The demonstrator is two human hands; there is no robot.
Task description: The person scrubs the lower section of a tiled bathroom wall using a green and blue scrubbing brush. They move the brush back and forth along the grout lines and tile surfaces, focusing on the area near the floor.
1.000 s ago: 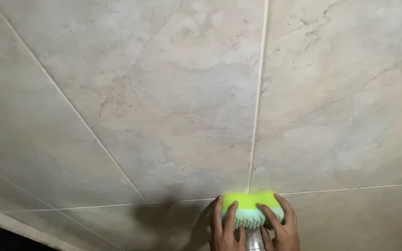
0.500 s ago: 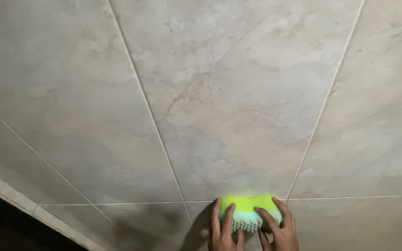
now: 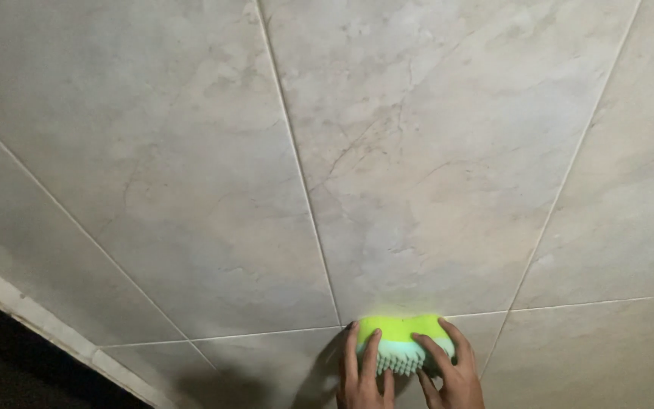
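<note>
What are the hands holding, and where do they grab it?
A yellow-green scrub brush with pale bristles; left hand and right hand grip its two ends.

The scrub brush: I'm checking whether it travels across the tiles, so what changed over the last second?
The view swung: the grout lines slid right across the picture, and a dark edge came in at lower left. The green brush has stayed on the horizontal grout line, gripped by both the left hand and the right hand, fingers over its top.

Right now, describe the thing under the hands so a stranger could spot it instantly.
Follow the grout line down the marbled beige tiles to the bottom edge. There the left hand and right hand press a scrub brush: bright yellow-green, pale bristles, the only vivid colour.
</note>
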